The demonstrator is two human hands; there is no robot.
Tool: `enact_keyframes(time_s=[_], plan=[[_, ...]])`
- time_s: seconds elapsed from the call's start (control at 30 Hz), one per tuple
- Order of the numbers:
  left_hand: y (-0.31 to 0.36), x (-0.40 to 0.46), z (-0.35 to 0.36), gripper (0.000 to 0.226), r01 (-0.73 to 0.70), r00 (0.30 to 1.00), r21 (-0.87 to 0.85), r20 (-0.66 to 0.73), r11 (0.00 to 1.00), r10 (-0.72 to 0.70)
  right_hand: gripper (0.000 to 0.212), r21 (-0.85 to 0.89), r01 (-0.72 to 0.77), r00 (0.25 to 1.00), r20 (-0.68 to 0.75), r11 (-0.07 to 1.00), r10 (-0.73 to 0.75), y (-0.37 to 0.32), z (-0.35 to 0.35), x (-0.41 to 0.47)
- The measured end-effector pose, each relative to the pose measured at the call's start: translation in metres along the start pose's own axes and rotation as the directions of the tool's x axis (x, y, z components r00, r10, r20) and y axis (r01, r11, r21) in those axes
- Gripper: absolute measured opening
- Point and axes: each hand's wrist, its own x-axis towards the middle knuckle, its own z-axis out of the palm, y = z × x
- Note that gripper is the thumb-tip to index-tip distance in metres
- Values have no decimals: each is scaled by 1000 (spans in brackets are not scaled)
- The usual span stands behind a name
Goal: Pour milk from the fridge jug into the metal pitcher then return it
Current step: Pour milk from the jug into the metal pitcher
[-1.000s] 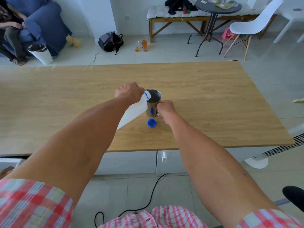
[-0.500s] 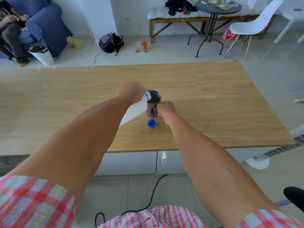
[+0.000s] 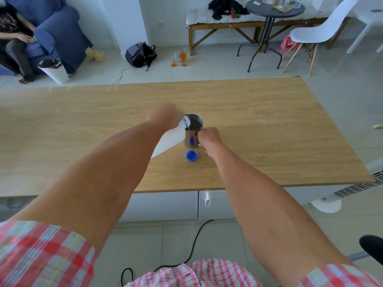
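A white plastic milk jug (image 3: 172,139) is tilted steeply, its blue-ringed mouth over the rim of the metal pitcher (image 3: 192,131). My left hand (image 3: 164,116) grips the jug near its neck. A thin white stream of milk runs from the mouth into the pitcher. My right hand (image 3: 209,139) is closed on the pitcher's handle at its right side. The pitcher stands upright on the wooden table (image 3: 269,131). The jug's blue cap (image 3: 192,156) lies on the table just in front of the pitcher.
Beyond the table's far edge are a backpack (image 3: 141,54), glasses of orange liquid (image 3: 180,58) on the floor, a white bin (image 3: 55,70), a round black table (image 3: 273,9) and a white chair (image 3: 317,34). A person sits on a blue sofa at far left.
The jug stays tipped over the pitcher and both hands keep their grips. My left hand has risen very slightly; a milk stream is visible now.
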Motion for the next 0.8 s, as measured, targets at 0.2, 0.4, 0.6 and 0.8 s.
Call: enact_keyframes(time_s=[0.2, 0.4, 0.6, 0.8], plan=[[1, 0, -1, 32, 2, 1000, 7, 8, 1000, -2, 21, 1, 2, 1000, -3, 1000, -2, 0, -1, 0], [2, 1, -2, 33, -5, 1000, 23, 16, 1000, 4, 24, 6, 5, 1000, -6, 1000, -5, 0, 0, 1], [1, 2, -1, 33, -2, 1000, 12, 21, 1000, 2, 22, 3, -5, 1000, -3, 1000, 5, 1, 0, 2], [1, 2, -2, 32, -5, 1000, 12, 28, 1000, 5, 24, 4, 0, 1000, 2, 1000, 0, 1, 0, 2]])
